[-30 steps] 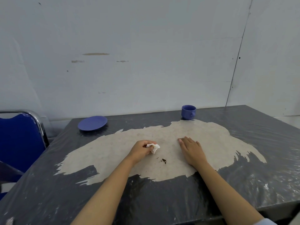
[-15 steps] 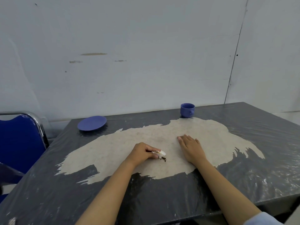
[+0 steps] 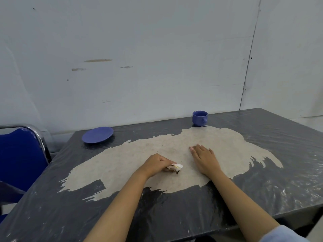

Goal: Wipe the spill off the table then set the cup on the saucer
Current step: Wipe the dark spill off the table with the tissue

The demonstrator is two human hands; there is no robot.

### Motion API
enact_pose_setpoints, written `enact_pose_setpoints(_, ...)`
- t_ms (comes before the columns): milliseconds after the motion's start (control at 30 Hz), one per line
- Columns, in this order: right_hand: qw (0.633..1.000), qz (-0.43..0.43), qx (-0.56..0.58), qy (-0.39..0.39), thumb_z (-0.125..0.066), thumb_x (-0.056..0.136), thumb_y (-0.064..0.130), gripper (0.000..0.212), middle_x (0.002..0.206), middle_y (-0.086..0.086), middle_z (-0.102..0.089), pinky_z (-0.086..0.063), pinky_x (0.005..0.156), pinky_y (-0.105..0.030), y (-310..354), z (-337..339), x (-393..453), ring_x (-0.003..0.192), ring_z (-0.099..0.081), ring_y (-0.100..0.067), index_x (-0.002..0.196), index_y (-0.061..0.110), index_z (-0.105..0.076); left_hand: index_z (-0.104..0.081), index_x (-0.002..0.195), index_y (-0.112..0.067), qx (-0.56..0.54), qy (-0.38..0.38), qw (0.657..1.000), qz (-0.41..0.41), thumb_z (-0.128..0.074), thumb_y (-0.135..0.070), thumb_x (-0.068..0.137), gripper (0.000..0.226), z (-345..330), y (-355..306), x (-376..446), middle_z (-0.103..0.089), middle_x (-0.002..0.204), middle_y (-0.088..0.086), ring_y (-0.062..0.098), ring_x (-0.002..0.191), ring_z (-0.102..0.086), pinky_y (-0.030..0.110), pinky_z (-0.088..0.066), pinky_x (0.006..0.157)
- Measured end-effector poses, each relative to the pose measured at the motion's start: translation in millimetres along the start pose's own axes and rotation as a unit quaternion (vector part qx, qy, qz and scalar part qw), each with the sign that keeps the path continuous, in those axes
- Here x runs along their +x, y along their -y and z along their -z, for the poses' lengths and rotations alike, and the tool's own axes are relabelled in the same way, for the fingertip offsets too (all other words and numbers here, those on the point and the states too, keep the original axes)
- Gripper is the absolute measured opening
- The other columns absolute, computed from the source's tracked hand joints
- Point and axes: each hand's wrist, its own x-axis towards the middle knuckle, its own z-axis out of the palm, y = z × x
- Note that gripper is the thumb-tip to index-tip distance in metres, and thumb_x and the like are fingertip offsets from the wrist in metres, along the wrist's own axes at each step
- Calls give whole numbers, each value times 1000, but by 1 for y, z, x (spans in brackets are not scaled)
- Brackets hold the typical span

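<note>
My left hand [image 3: 154, 164] is closed around a crumpled white tissue [image 3: 175, 166] and presses it onto the table [image 3: 174, 206]. A small dark speck of the spill [image 3: 177, 173] shows at the tissue's lower edge; the rest lies under the tissue. My right hand [image 3: 205, 158] rests flat, fingers together, just right of the tissue. A blue cup [image 3: 199, 118] stands upright at the back of the table, right of centre. A blue saucer [image 3: 97, 134] lies at the back left, with nothing on it.
The dark table top has a large worn beige patch [image 3: 131, 159] in the middle under both hands. A blue chair with a chrome frame [image 3: 19, 154] stands at the table's left side. A pale wall runs right behind the table.
My left hand has moved the tissue down and right onto the dark specks, which now lie mostly under it. My right hand has stayed flat in place.
</note>
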Motion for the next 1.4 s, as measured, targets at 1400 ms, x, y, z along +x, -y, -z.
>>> enact_pose_setpoints(1400,1000,-2,7,-6,-16,101,52,57,156,-3,-37,-12,122,-44,-2,-3,1,147,-26,-20,143,26,-45,-76,109,-18,142,54,987,-51,-76,-5,74,38,-9,-21,-4,-71,118,1,15,111,-62,30,-48,102)
